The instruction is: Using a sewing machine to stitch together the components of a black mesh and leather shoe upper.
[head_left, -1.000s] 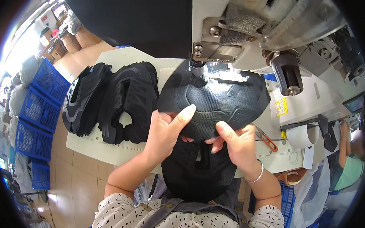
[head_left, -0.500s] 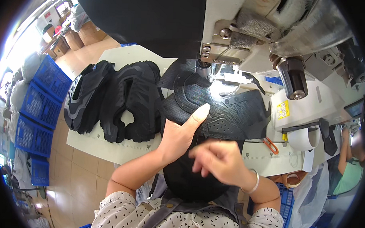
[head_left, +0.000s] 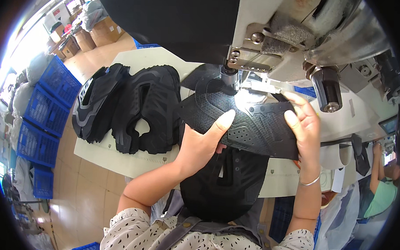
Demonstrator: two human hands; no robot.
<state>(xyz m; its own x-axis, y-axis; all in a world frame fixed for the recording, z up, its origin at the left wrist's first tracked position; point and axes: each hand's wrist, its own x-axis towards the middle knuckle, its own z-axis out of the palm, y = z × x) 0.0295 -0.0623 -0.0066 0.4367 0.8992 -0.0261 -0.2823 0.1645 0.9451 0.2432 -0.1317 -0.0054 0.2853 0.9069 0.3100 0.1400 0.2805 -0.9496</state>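
Observation:
A black shoe upper [head_left: 248, 129] with punched holes lies under the head of a sewing machine [head_left: 273, 44], lit by its lamp. My left hand [head_left: 203, 145] grips the upper's near left edge, thumb on top and the other fingers mostly underneath. At its right end my right hand [head_left: 303, 126] pinches the upper, thumb on the face and fingers round the back edge. Another black upper [head_left: 222, 187] lies in front of me, below the held one and partly covered by it. The needle's tip is lost in the glare.
Stacked black shoe uppers [head_left: 150, 108] and a second pile [head_left: 97, 106] lie on the white table [head_left: 115, 161] to the left. Blue crates [head_left: 38, 137] line the floor beyond. A black machine knob [head_left: 325, 87] hangs at right; a person in green [head_left: 385, 188] sits further right.
My right hand has moved up and right from near the left wrist to take hold of the upper's right end. My left hand keeps its grip. The view has shifted slightly.

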